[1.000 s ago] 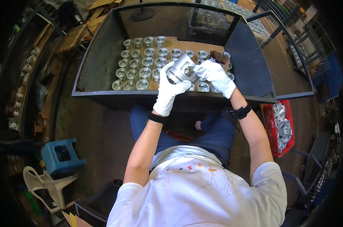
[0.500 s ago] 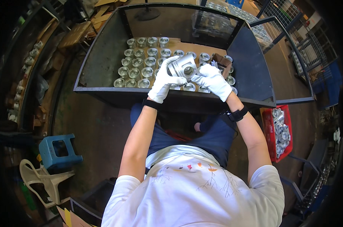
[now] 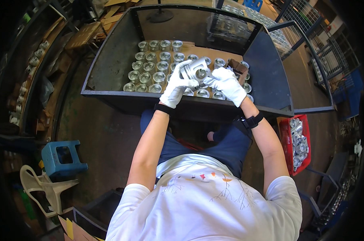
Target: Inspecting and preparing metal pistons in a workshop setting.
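A silver metal piston (image 3: 194, 71) is held up over the near part of a dark metal bin. My white-gloved left hand (image 3: 176, 86) wraps round its left side, fingers over the top and thumb below. On its right side, my gloved right hand (image 3: 227, 85) is closed, its fingertips at the piston's edge beside the round pin hole. Whatever those fingers may hold is hidden. Beneath both hands, several rows of similar pistons (image 3: 159, 77) stand upright on cardboard inside the bin.
The bin's dark front rim (image 3: 121, 94) runs just beyond my knees. Inside it, a small brown box (image 3: 237, 67) sits behind my right hand. A red basket (image 3: 286, 140) of metal parts stands at my right. At the left are a blue stool (image 3: 63, 158) and a beige plastic chair (image 3: 49, 188).
The view has shifted slightly, so the bin sits a little lower and further right. The piston is turned slightly in my left hand, and both hands stay at it.
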`<state>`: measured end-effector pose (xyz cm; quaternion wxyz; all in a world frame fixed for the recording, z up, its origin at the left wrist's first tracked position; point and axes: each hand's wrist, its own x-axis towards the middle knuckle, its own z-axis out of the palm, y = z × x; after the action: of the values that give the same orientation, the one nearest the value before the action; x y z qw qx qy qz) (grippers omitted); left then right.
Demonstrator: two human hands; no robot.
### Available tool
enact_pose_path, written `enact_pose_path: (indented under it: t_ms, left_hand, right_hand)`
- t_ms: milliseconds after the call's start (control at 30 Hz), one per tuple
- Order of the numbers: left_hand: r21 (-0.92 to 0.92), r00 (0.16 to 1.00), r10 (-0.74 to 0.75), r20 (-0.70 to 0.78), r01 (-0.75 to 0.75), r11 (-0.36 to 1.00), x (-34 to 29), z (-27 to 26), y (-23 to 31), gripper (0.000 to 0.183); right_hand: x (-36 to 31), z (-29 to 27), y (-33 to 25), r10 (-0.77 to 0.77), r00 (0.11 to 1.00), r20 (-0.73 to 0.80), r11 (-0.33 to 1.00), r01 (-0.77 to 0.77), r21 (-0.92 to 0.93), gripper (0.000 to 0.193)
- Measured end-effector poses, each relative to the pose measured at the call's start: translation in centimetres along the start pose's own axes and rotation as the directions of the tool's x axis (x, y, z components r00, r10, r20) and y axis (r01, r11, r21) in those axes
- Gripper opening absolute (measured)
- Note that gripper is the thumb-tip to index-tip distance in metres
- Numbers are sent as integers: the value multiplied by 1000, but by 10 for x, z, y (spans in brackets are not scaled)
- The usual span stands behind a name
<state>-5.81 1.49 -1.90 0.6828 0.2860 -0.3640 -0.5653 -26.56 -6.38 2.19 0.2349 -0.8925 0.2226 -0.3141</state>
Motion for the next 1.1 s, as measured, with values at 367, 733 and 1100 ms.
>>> enact_pose_path:
  t_ms: [367,733,1100]
  left_hand:
    - [-62,999,-42,31,44,997,-7,0,2,76]
    - [-496,904,-414,101,407,767,1,29,25,56]
    - [-700,844,-496,202,478,530,2,9,23,72]
  right_hand:
    - [5,0,-6,53,998,36,996,-51,-71,33]
    - [32,-9,-3,315,947,-63,928,-293,230,39]
    - [28,-29,4,501,865,21,762,-452,464,35]
